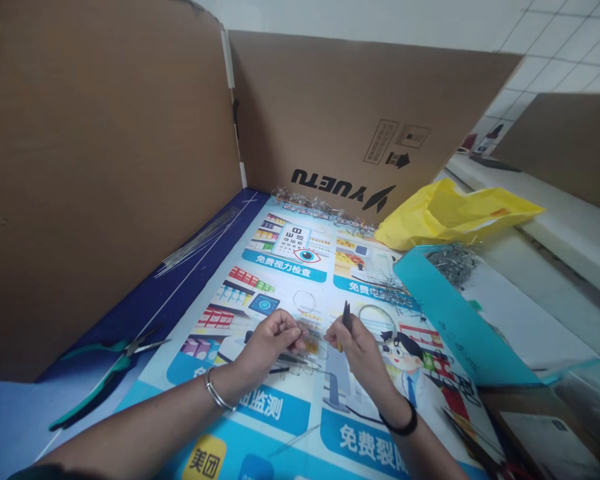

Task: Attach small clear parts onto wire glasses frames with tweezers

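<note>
Noting two containers on our bench (pixel 313 437). Teal box (pixel 437 320): open, tangle of metal wire bits (pixel 453 265) at far end, white surface inside. Yellow bag (pixel 430 217): just beyond box, mouth gaping, contents not discernible to us. Our right hand (pixel 361 347): grip closed round small pliers (pixel 347 315), dark tips up, above bench. Our left hand (pixel 275 337): grip narrow, fingertips together, anything between too fine to tell. Wire ring (pixel 394 327) lies near right hand.
</note>
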Action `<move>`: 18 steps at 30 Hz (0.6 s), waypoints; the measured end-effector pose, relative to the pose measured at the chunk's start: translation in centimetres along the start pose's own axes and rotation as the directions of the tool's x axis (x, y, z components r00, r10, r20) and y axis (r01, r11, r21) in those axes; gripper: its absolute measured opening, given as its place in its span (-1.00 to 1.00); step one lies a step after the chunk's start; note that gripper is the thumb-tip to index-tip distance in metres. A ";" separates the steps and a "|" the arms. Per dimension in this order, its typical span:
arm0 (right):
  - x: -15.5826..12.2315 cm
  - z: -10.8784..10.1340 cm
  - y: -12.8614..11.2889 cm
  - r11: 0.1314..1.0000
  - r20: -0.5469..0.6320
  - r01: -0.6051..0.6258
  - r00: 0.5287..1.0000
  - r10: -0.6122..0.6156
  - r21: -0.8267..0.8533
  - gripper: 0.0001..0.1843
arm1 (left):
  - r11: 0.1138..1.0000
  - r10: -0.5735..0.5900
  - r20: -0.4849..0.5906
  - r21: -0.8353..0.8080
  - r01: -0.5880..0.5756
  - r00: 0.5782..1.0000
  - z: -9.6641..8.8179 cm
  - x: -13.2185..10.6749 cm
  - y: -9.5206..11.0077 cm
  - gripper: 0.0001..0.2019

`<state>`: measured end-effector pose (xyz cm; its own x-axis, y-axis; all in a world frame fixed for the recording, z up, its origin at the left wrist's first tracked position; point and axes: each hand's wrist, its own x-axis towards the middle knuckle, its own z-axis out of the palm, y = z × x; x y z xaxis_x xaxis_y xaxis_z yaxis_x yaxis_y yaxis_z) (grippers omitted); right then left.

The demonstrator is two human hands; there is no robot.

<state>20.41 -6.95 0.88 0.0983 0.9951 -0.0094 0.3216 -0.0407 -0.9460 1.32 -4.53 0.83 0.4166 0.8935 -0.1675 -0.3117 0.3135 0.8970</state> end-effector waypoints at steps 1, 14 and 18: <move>0.0 0.2 0.3 0.999 -0.015 0.011 1.000 -0.012 -0.030 -0.63 | 1.000 -0.002 -0.005 -0.006 0.002 1.000 -0.1 0.0 -0.1 -0.80; -1.3 0.8 2.6 0.986 -0.081 0.123 0.988 -0.133 -0.114 -0.62 | 0.997 -0.059 -0.060 -0.056 0.056 0.996 0.0 0.1 0.2 -0.81; -1.4 1.1 2.2 0.946 0.003 0.233 0.971 -0.238 -0.226 -0.70 | 0.996 -0.045 -0.041 -0.084 0.042 0.998 -0.2 0.0 0.0 -0.82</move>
<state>19.97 -8.32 -1.52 0.0161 0.9764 0.2153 0.5402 0.1727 -0.8236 1.18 -4.42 0.77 0.3949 0.8909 -0.2244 -0.3645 0.3761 0.8519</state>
